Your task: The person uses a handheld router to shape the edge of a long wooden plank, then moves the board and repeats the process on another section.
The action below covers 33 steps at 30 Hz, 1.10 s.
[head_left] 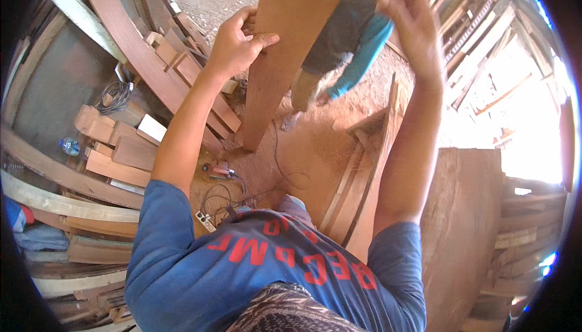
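Observation:
A wide brown wooden plank [297, 29] stands tall before me, its lower end down by the dusty floor and its top beyond the picture's upper edge. My left hand [238, 44] is closed on the plank's left edge, thumb across the face and fingers partly hidden behind it. Raised to the right of the plank is my right hand [413, 26], smeared by motion. Its fingers are bent, and I cannot tell whether they touch or hold anything.
A person in teal sleeves [364, 53] is behind the plank. Cut wood blocks [127, 144] and a coiled cable [115, 97] lie at left. A red-and-grey power tool [219, 171], cords and a power strip [205, 220] are on the floor. Boards [364, 180] lean at right.

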Each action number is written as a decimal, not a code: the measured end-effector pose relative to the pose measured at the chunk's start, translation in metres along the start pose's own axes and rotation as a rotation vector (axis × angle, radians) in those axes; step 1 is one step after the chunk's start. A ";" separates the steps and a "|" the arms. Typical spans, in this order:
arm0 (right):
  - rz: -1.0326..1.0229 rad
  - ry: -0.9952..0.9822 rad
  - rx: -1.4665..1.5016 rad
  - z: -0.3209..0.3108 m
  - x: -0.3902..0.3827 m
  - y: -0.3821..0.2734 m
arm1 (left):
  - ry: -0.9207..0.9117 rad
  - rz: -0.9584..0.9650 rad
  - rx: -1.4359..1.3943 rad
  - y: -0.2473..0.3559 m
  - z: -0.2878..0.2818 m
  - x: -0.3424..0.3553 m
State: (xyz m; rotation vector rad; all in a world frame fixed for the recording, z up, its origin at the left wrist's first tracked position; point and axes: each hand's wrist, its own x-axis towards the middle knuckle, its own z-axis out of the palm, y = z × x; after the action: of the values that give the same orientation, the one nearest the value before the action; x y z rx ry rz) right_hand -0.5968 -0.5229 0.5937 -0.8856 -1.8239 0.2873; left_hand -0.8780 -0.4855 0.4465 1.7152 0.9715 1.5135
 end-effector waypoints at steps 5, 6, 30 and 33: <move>0.510 -0.327 0.196 0.028 -0.138 0.134 | 0.317 -0.020 0.185 -0.011 -0.015 0.013; 0.643 -0.290 0.050 0.040 -0.174 0.168 | 0.369 -0.006 0.161 -0.013 -0.017 0.018; 1.824 -0.236 0.369 0.021 -0.557 0.447 | 0.727 -0.446 0.301 -0.158 -0.210 0.158; 1.741 -0.135 0.446 0.020 -0.533 0.434 | 0.747 -0.469 0.283 -0.183 -0.238 0.168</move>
State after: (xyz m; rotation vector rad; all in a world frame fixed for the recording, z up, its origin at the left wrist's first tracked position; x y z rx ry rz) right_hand -0.3249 -0.5823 -0.0353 -1.8903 -0.5420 1.7278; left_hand -1.1237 -0.2487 0.4080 0.9438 1.8875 1.7578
